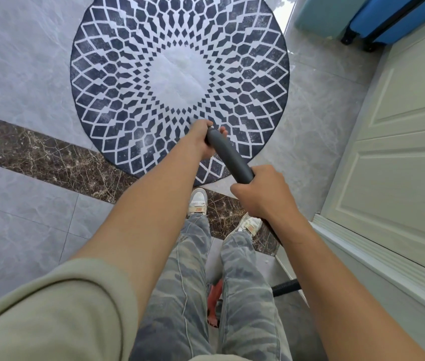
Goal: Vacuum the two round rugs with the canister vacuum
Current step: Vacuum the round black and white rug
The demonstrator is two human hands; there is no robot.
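Note:
A round rug [128, 82] with a dark blue and white diamond pattern and a pale centre lies on the grey tiled floor ahead of me. I hold a dark grey vacuum tube [229, 157] slanting over the rug's near edge. My left hand [202, 140] grips the tube's far end, which hides the tip. My right hand [261, 191] grips the tube lower down, nearer my body. A black ribbed hose [285, 286] runs off behind my right arm. A red part of the canister [214, 300] shows between my legs. Only one rug is in view.
A white panelled door [401, 142] and its frame stand close on the right. A blue suitcase [393, 19] stands at the top right. A dark marble strip [50, 157] crosses the floor under the rug's near edge. My shoes [198, 201] stand on it.

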